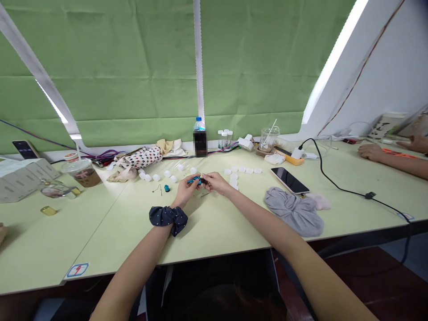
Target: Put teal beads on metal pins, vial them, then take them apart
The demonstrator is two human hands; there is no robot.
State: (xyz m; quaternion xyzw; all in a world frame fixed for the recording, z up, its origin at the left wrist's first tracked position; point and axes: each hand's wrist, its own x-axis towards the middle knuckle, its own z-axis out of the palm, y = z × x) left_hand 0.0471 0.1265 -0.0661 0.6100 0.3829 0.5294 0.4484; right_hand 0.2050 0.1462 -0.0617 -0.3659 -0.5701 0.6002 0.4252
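Both my hands meet over the table in the head view. My left hand (186, 189), with a dark dotted scrunchie (168, 218) on its wrist, is closed around a small shiny blue and black piece (194, 180). My right hand (218, 183) pinches the dark end of the same piece from the right; its exact kind is too small to tell. Left of my hands stands a small teal part (167, 188), beside a thin bent wire-like piece (158, 190). White round caps (233, 177) lie in rows right of my hands, and more white caps (156, 177) are scattered to the left.
A dark-filled bottle (200, 142) stands behind my hands. On the right are a phone (289, 180), a grey cloth (294, 210) and a black cable (344, 187). At left stand an iced drink cup (85, 173) and a glass bottle (55, 189). Another person's hand (370, 152) rests far right.
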